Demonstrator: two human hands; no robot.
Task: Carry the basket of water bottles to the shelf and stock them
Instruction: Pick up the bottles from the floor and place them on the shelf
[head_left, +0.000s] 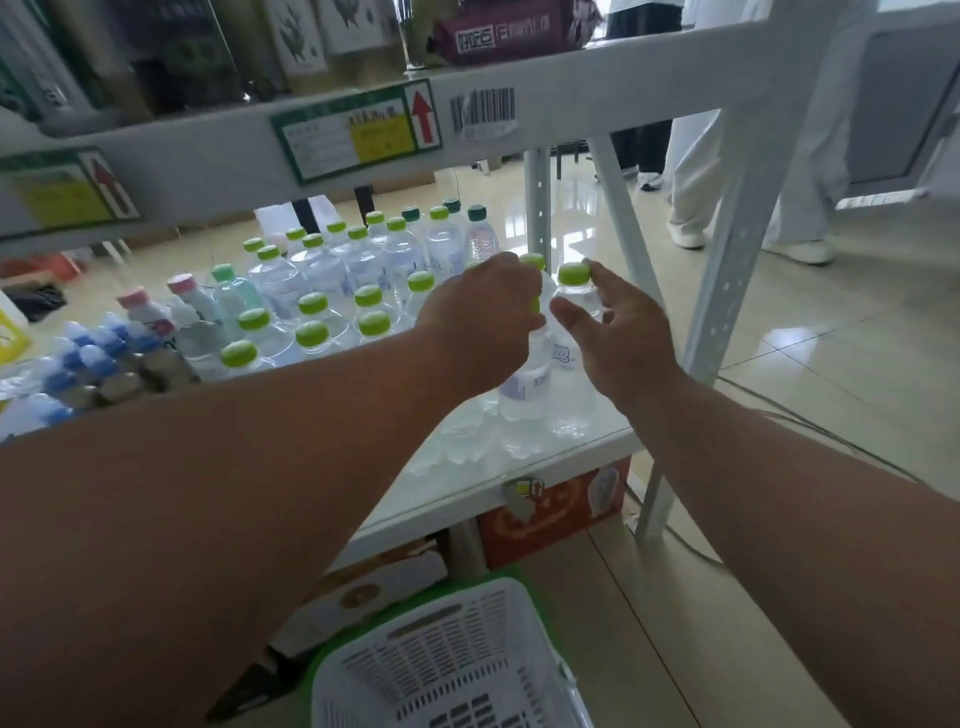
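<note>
Many clear water bottles with green caps (311, 304) stand in rows on the white shelf (519, 483). My left hand (480, 317) grips the neck of one bottle (527, 384) near the shelf's right front corner. Right beside it stands another green-capped bottle (574, 280); my right hand (621, 332) is around it with the fingers relaxed, the thumb in front and a fingertip beside the cap. The white slotted basket (441, 670) sits on the floor below the shelf, and only its top part shows at the frame's lower edge.
Blue-capped and pink-capped bottles (104, 353) fill the shelf's left side. An upper shelf rail (571, 93) with price labels runs overhead, and white uprights (737, 249) stand at the right. An orange carton (550, 514) sits under the shelf. People's legs (691, 197) stand beyond.
</note>
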